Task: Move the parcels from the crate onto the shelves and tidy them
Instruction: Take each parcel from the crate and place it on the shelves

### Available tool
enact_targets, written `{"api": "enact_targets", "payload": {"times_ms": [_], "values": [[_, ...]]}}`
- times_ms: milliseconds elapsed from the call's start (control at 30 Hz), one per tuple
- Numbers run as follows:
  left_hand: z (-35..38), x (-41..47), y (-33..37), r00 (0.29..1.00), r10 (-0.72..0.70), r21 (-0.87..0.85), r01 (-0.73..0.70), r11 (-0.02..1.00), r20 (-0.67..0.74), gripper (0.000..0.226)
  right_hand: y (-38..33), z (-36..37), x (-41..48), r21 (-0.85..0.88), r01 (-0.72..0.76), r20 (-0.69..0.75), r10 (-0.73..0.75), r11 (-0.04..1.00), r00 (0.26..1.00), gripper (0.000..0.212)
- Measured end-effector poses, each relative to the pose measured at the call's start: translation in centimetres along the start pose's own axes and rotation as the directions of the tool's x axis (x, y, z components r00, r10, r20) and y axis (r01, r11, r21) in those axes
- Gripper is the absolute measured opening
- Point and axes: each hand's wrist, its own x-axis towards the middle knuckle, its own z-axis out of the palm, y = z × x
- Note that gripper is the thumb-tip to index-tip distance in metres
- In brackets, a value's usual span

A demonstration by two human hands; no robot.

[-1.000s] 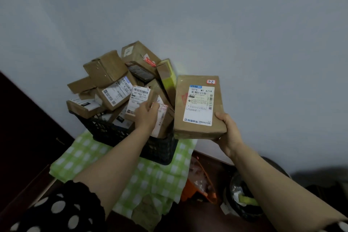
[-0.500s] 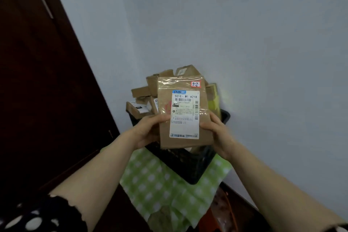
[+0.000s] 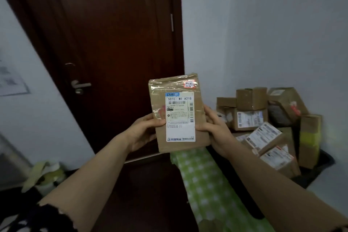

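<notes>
Held parcel (image 3: 178, 111): upright, long axis vertical, printed face toward the camera, top edge tipped slightly left. It was in the air in front of the dark door (image 3: 113, 43), left of the crate (image 3: 320, 167) and clear of it.

Grip: left hand (image 3: 143, 132) on the left edge, right hand (image 3: 216, 128) on the right edge. Both sets of fingers were closed round the parcel, thumbs on the front.

Look: flat brown cardboard, clear tape glinting across the upper part, 1 white shipping label (image 3: 179, 117) with barcodes and "501E- M1 A21B", and 1 small red sticker (image 3: 190, 84) at the top right corner.

Count: 1 parcel in hand. I counted at least 7 brown boxes (image 3: 248, 118) piled in the 1 black crate, several with white labels, 1 with a yellow-green band. A green checked cloth (image 3: 207, 184) lay under the crate.
</notes>
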Motion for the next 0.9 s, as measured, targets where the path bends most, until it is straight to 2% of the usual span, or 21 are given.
{"api": "enact_targets", "payload": {"times_ms": [200, 400, 567, 667, 900], "values": [[-9.9, -7.1, 1.1, 0.985, 0.061, -0.012, -0.064, 0.998, -0.160, 0.066, 2.3, 11.4, 2.6, -0.010, -0.024, 0.158, 0.025, 1.000, 0.987, 0.076], [-19.5, -15.6, 1.6, 0.933, 0.103, -0.017, -0.116, 0.993, -0.346, 0.072, 5.1, 24.0, 3.4, -0.028, -0.063, 0.296, 0.068, 0.998, 0.953, 0.090], [-27.1, -23.2, 1.2, 0.878, 0.118, -0.008, -0.137, 0.991, -0.463, 0.089, 8.0, 34.2, 3.3, -0.054, -0.084, 0.413, 0.099, 0.995, 0.905, 0.078], [-31.0, -27.6, 0.9, 0.841, 0.135, -0.018, -0.170, 0.985, -0.524, 0.075, 9.7, 39.7, 2.9, -0.050, -0.101, 0.476, 0.113, 0.994, 0.872, 0.073], [-37.0, -36.7, -0.4, 0.755, 0.153, -0.056, -0.244, 0.968, -0.638, 0.071, 12.9, 50.3, 1.0, -0.048, -0.158, 0.636, 0.152, 0.986, 0.756, 0.073]]}}
